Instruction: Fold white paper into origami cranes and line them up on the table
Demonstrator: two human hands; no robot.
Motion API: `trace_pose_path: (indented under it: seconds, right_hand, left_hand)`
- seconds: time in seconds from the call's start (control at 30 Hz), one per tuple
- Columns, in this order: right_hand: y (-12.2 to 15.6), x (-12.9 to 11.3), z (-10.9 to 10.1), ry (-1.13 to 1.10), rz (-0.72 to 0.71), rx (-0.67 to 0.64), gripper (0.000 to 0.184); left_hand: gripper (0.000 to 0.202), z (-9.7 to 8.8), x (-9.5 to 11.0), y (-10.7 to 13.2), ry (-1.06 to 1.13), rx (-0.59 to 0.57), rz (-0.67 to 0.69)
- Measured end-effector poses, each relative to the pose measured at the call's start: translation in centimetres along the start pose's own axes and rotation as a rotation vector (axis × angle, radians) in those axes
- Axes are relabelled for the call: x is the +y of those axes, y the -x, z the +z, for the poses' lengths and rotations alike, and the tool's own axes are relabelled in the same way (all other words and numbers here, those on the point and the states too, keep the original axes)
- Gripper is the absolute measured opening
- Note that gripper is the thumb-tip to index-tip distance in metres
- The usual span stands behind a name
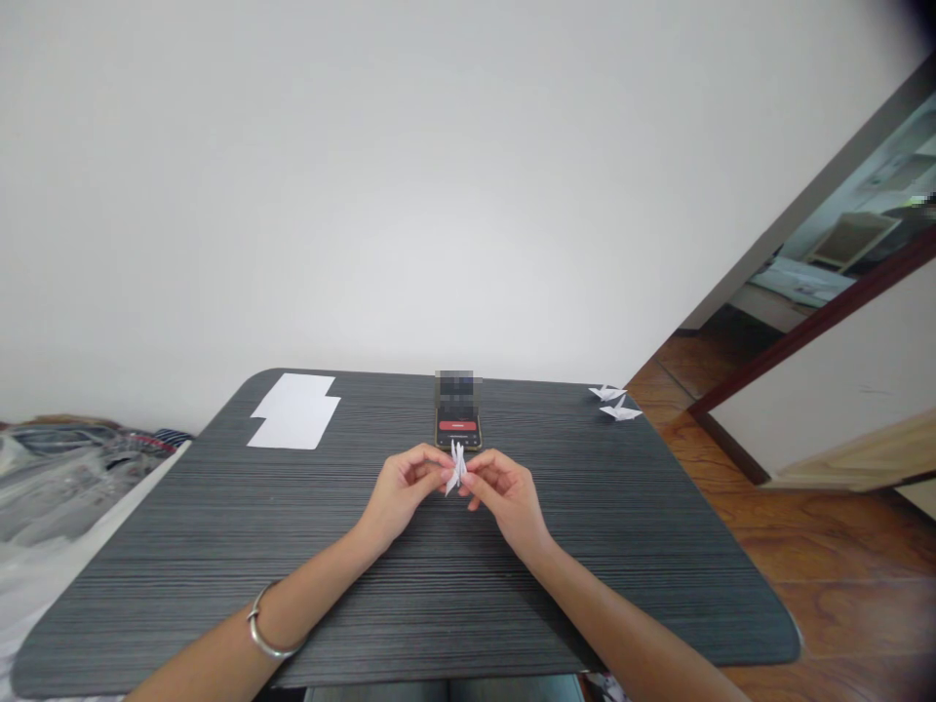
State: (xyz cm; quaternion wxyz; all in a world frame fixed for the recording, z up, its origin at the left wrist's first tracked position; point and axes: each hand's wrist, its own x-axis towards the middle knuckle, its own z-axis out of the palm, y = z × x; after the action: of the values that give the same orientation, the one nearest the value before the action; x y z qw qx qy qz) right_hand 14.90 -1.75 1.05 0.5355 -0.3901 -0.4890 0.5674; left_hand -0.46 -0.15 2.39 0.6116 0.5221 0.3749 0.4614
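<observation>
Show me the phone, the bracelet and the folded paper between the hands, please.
Phone (pixel 458 413): head view, on its screen.
Bracelet (pixel 255 636): head view, on its band.
Folded paper (pixel 458 465): head view, its middle.

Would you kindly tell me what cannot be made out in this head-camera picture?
Head view, upper screen of the black rectangular phone: hidden by pixelation.
Head view, white marking on its red rectangular button: too small to read.
Head view, gripped parts of the small white folded paper: covered by the left hand and right hand.

We see a matt, folded white paper figure (pixel 457 468), a round-cornered dark-grey wood-grained tabletop (pixel 621 546), a shiny silvery metal bangle (pixel 253 629).
</observation>
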Motion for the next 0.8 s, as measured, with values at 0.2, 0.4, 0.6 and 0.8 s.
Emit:
trace_pose_path:
  seconds: [0.2,0.4,0.6,0.8]
  right_hand:
    - [-0.01,-0.15,0.05,0.012,-0.012,0.008,0.012]
    - [-0.04,-0.13,-0.04,0.078,-0.053,-0.009,0.009]
    - [-0.08,-0.11,-0.08,0.103,-0.035,0.018,0.009]
    - [-0.12,0.03,-0.04,0.075,-0.035,0.072,0.018]
  left_hand:
    - [0.013,0.13,0.31,0.06,0.006,0.027,0.019]
    - [0.019,0.27,0.19,0.16,0.045,-0.016,-0.035]
    - [0.018,0.17,-0.02,0.16,-0.048,0.011,-0.026]
    - [0.019,0.17,-0.06,0.11,-0.046,0.021,-0.033]
